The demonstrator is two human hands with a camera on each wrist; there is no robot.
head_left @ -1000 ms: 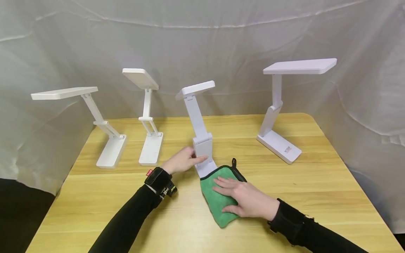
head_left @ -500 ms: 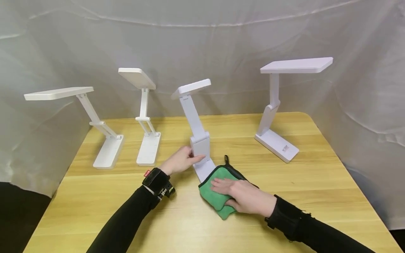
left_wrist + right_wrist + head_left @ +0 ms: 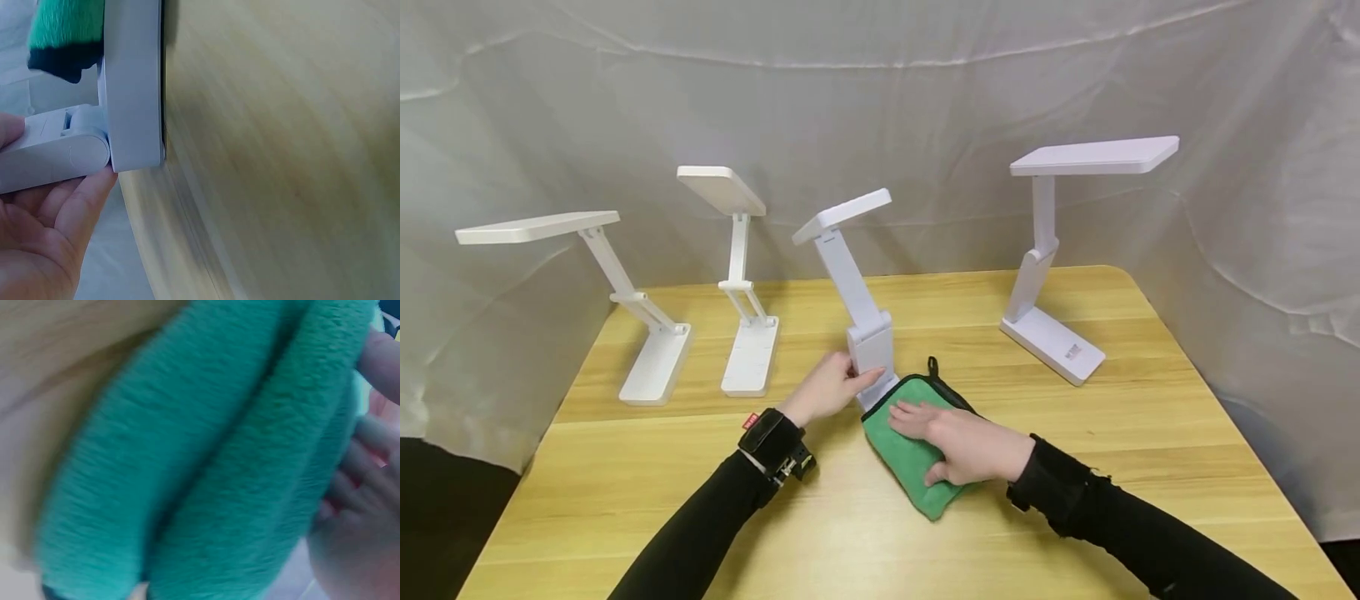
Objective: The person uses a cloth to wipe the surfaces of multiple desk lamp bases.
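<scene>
A white folding desk lamp stands in the middle of the table in the head view. My left hand grips its lower arm, thumb on the front and fingers behind. In the left wrist view, the fingers lie under the hinge, beside the lamp's base. A folded green cloth with black edging covers most of that base. On top of the cloth rests my right hand, its fingers fairly straight and pressing down. Thick folds of the cloth fill the right wrist view.
Two more white lamps, one at the far left and one left of centre, stand unfolded on the wooden table. Another lamp stands at the right. A pale curtain hangs behind and along both sides.
My right hand slid the cloth toward me along the base, bunching it, then pushed it back up toward the hinge. The left hand keeps its grip. The view shifted slightly.
</scene>
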